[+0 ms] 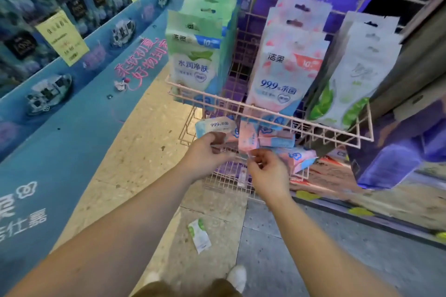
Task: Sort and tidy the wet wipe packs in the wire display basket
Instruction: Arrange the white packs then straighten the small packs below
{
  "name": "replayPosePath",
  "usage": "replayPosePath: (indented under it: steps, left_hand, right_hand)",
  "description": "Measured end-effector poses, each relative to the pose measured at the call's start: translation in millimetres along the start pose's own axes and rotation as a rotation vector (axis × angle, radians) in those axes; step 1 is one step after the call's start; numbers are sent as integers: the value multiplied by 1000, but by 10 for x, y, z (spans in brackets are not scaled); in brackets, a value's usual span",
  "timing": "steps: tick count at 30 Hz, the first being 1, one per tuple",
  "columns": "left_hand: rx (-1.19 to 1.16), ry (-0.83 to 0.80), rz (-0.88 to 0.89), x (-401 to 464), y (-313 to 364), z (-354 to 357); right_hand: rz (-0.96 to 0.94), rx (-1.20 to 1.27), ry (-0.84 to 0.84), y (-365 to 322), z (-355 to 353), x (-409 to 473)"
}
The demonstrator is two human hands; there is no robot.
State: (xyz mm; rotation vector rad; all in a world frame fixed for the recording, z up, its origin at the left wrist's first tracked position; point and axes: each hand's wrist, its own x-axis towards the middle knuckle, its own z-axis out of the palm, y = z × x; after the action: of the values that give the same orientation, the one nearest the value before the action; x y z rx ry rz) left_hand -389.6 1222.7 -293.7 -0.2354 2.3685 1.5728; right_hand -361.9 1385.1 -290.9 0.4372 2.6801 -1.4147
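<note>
Shop aisle, speckled floor [149, 147] — blue display wall [72, 108] at left, pink wire basket [272, 118] at right.
A green sachet [199, 235] lies on the floor. Under the basket's front edge, left hand [205, 154] grips a 99.9% wipe pack [215, 126]; right hand [268, 171] pinches a pink pack [248, 138] by its bottom edge — more packs lie piled just beside.

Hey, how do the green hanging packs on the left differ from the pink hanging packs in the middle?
The green-and-white hanging wipe packs show a green leaf-like swoosh; the pink-and-white hanging wipe packs carry a red corner patch and "99.9" print. The green ones hang upright, the pink ones tilt. Both share the same brand characters and hang on the pink wire rack.
</note>
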Motion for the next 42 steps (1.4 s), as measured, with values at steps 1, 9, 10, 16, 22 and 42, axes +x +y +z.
replayPosePath:
  steps: [1, 9, 10, 16, 22, 42]
  left_hand:
    - [17, -17, 23, -26, -72, -70]
    - [263, -155, 98, -297, -986, -652]
    - [259, -161, 66, -321, -1164, -664]
    - [282, -145, -78, -204, -2603, -429]
    - [261, -156, -200, 144, -4191, 109]
    - [544, -298, -195, 844, -6583, 1033]
  right_hand:
    - [1, -7, -6, -38, 88, -42]
    - [73, -152, -138, 218, 1126, -347]
    - [85, -193, -195, 326, 1276, -395]
    - [200, -351, -414, 1369, 2221, -440]
    - [311, -444, -516, 2689, 3272, -245]
    - [383, -587, -767, 4983, 5209, 261]
